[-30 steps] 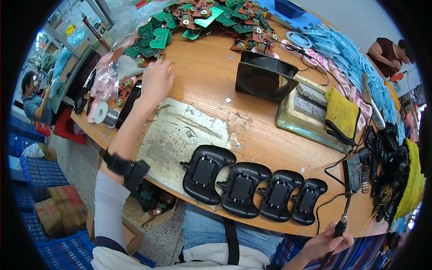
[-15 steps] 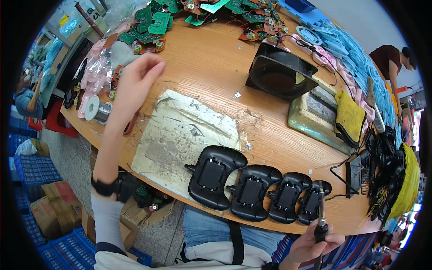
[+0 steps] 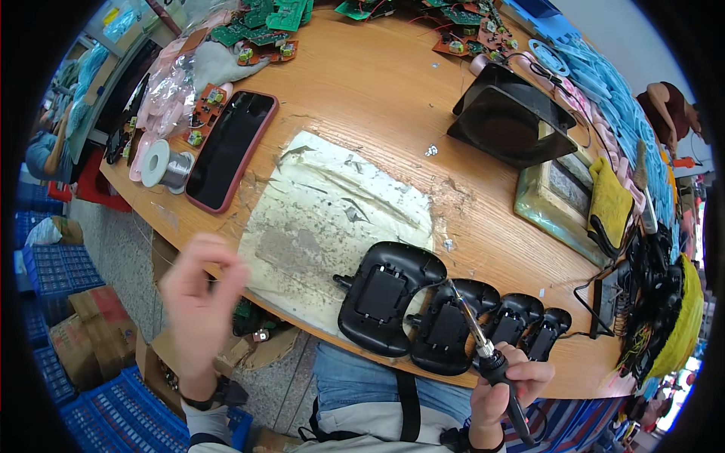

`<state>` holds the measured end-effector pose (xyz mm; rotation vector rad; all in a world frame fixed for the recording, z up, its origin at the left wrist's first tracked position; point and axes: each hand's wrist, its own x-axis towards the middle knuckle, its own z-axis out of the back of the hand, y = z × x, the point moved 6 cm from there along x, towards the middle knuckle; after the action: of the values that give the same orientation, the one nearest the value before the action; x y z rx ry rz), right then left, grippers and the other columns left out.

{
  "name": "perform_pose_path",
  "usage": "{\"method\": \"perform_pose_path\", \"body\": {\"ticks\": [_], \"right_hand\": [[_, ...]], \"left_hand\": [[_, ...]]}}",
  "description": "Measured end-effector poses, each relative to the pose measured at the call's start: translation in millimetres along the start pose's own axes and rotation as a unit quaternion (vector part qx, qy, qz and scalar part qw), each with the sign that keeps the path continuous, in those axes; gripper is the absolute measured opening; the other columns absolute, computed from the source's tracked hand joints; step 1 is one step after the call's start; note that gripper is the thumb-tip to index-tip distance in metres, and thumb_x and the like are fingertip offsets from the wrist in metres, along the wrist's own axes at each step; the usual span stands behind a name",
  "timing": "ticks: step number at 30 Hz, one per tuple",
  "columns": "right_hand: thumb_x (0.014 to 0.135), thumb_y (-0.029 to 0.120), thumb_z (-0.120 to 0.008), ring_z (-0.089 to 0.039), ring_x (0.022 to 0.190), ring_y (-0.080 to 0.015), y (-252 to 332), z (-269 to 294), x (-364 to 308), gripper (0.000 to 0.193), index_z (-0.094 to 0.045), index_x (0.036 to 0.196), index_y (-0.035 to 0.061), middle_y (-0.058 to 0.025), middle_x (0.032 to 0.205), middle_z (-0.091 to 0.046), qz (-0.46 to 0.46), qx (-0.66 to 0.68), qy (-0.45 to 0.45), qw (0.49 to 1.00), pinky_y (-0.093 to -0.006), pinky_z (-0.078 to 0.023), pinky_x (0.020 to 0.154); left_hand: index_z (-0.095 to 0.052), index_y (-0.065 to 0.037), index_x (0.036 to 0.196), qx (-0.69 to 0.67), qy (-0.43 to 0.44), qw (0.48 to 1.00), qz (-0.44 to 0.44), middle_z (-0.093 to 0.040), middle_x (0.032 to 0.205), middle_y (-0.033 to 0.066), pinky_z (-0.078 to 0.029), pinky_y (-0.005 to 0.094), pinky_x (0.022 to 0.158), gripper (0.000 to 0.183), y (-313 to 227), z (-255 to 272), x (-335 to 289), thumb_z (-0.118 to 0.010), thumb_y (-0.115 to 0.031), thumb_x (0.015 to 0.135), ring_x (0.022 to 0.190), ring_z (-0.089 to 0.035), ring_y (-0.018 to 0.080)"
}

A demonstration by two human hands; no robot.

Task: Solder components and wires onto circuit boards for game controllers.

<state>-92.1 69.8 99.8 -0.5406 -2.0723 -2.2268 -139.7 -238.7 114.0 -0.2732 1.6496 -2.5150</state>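
Observation:
My right hand (image 3: 510,383) grips a soldering iron (image 3: 494,364) by its dark handle. The iron's metal tip points up and left, over the second of several black game controller housings. The largest-looking housing (image 3: 385,300) lies partly on a stained pale cloth (image 3: 332,208); the second housing (image 3: 445,332) and the others run rightward along the table's front edge. My left hand (image 3: 202,298) hovers off the table's left front edge with fingers curled. Motion blurs it, and whether anything is in it does not show.
A phone in a red case (image 3: 231,151) and a solder wire spool (image 3: 166,167) lie at left. Circuit boards (image 3: 276,19) are heaped at the back. A black fan (image 3: 512,117), a framed tray (image 3: 555,200) and a yellow cloth (image 3: 610,202) stand at right.
My left hand has drawn back toward me from the far left of the table, uncovering the phone. My right hand has moved left and up, bringing the soldering iron over the second housing.

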Motion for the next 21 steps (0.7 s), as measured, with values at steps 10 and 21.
{"method": "perform_pose_path", "body": {"ticks": [10,21], "right_hand": [[0.077,0.017,-0.065,-0.042,0.051,-0.0147,-10,1,-2,0.033,-0.038,0.092,0.0057,-0.0079,0.062,-0.048,0.017,0.041,0.07,0.997,-0.0295,-0.037,0.052],[0.071,0.004,-0.066,-0.045,0.054,-0.0155,-17,-11,2,0.032,-0.042,0.092,0.003,-0.0099,0.069,-0.05,-0.007,0.008,0.136,0.991,-0.0288,-0.036,0.052]], "left_hand": [[-0.06,-0.004,0.073,0.215,0.06,0.974,-0.048,-0.053,0.073,0.0081,-0.039,0.0291,0.065,0.014,-32,11,-25,-0.069,0.001,0.063,0.073,-0.052,0.022],[-0.058,-0.004,0.076,0.092,0.083,0.988,-0.088,-0.058,0.093,0.0075,-0.038,0.0319,0.077,0.011,7,-79,-8,-0.067,-0.003,0.07,0.085,-0.054,0.0235]]}}
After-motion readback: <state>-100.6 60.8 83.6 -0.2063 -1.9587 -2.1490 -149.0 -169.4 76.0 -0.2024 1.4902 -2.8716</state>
